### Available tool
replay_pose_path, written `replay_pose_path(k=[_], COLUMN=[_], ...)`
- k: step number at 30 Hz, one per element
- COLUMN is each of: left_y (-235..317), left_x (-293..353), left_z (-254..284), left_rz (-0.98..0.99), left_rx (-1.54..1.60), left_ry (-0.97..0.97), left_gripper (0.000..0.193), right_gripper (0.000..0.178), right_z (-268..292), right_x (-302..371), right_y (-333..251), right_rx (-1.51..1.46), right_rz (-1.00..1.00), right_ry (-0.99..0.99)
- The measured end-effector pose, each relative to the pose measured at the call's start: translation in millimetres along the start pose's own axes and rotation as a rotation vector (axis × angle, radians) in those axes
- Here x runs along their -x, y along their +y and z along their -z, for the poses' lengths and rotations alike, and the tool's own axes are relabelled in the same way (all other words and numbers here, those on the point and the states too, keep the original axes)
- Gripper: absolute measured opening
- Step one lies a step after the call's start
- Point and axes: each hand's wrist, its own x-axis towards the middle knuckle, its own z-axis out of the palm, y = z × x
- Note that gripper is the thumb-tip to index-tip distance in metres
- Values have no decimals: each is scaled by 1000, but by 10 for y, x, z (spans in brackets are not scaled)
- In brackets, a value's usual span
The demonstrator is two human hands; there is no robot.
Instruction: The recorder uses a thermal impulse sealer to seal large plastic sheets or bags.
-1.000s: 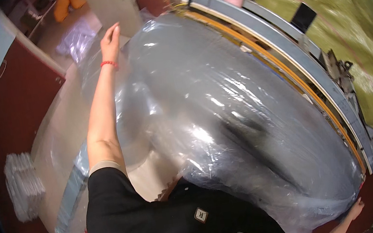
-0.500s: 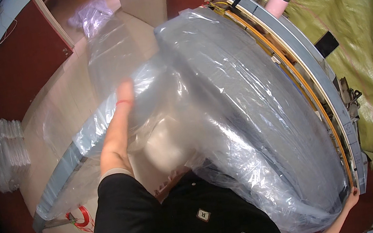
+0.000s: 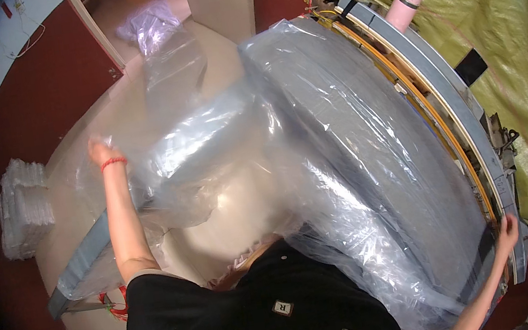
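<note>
My left hand (image 3: 98, 150) has swung out from the top of the panel (image 3: 370, 150), now gripping the plastic film (image 3: 195, 154) beside it. My right hand (image 3: 507, 230) clasps the panel's near edge; the cover looks nearly drawn over.

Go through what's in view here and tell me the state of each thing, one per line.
Clear plastic bag: partly pulled over the panel, loose and billowing at the left.
Large grey panel: on edge, mostly covered.
Left hand: gripping the bag's edge.
Right hand: resting on the panel's far corner.
Pink bottle: upright, capped.
Stack of folded plastic: piled on the floor.
</note>
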Motion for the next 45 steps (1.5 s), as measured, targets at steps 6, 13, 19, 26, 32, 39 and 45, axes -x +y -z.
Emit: replay_pose_path(k=[6,13,19,26,32,39,45], left_y=[962,818,823,513,644,308,2045], left_x=[2418,3990,3623,3389,3229,2220,1492], left_z=[-975,-1232,-1316,-1245,-967,-1063,-1534], left_rz=[-529,-671,-1075,-1207,-452,-876,-1546], left_rx=[-186,1,-48,-467,-510,-1117,-673], left_ry=[-983,-1579,-1540,-1991,-2374,-2095,-581], left_gripper=[12,3,31,44,46,40,25], right_gripper=[22,67,13,36,37,58,30], right_z=[-1396,-2147,-1774,-1343,-855,-250,-281], right_x=[33,797,576,412,175,-324,-567], right_y=[-2910,-4200,-3898,-3644,-3185,-2541,-2988], right_rx=[-481,-1022,-1007,-1642,-1701,-1833,46], right_rz=[218,398,136,164,-12,78,661], right_ry=[-520,-878,-807,-727,-365,-101,-231])
